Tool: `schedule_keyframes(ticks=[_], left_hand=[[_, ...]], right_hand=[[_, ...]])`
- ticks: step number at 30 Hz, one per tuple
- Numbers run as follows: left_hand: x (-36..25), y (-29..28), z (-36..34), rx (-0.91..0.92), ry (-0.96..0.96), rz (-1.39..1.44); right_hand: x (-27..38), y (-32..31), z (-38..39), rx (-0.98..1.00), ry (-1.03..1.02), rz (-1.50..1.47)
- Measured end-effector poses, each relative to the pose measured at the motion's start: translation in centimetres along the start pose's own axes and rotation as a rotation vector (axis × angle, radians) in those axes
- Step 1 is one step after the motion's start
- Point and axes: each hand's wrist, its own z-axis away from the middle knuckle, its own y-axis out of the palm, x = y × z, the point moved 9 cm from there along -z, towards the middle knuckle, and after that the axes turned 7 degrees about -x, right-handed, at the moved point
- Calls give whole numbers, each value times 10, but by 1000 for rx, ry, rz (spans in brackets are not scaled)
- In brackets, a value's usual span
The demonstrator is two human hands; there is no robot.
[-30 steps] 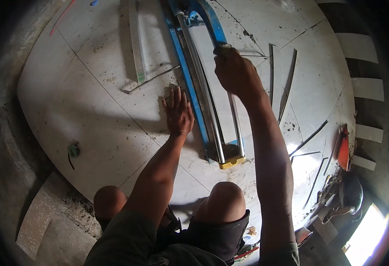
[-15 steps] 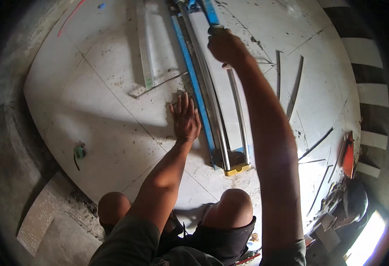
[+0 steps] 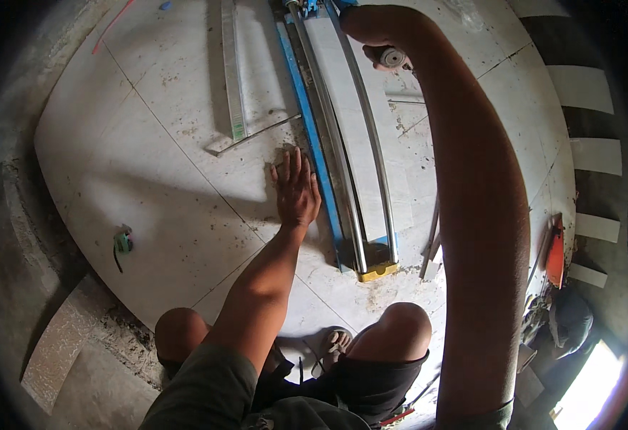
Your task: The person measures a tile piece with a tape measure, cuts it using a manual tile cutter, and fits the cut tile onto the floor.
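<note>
A manual tile cutter [image 3: 304, 115] lies lengthwise on the floor, with two shiny rails, a blue base edge and a yellow end piece [image 3: 379, 271] near me. A pale tile [image 3: 357, 150] lies beneath its rails. At the far end of the cutter, my right hand [image 3: 382, 27] is closed around the cutter's handle [image 3: 392, 57], whose round butt end shows below the fingers. My left hand [image 3: 297, 192] rests flat on the floor just left of the blue edge, fingers stretched and holding nothing.
Left of the cutter lies a long metal straightedge [image 3: 232, 79], with a thin rod [image 3: 256, 135] across its near end. A small green tool [image 3: 122, 242] sits on the left floor. At right are an orange object [image 3: 555, 254], a tile strip [image 3: 593, 157] and a dark cap-like item [image 3: 570, 322].
My right hand has moved farther away with the handle, and its wrist is now bent. The handle has swung so its butt end shows. My left hand stays in place.
</note>
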Motion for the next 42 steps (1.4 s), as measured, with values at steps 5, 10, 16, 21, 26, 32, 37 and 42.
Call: schedule_keyframes(ticks=[5, 10, 16, 21, 26, 32, 37, 42], left_hand=[[9, -5, 1, -33, -1, -6], [11, -4, 2, -19, -6, 8], [10, -4, 4, -29, -4, -12], [25, -8, 8, -51, -3, -62], [18, -4, 7, -50, 4, -50], [9, -4, 5, -52, 15, -45], [11, -3, 5, -26, 2, -44], [11, -2, 3, -29, -7, -34]], right_hand=[[19, -9, 17, 54, 65, 141], [12, -2, 9, 75, 88, 178], [6, 6, 6, 40, 107, -50], [34, 3, 24, 49, -26, 63], [28, 19, -3, 29, -152, 338], [23, 28, -16, -9, -338, 499], [19, 37, -34, -79, -391, 550], [32, 61, -29, -122, -701, 973]])
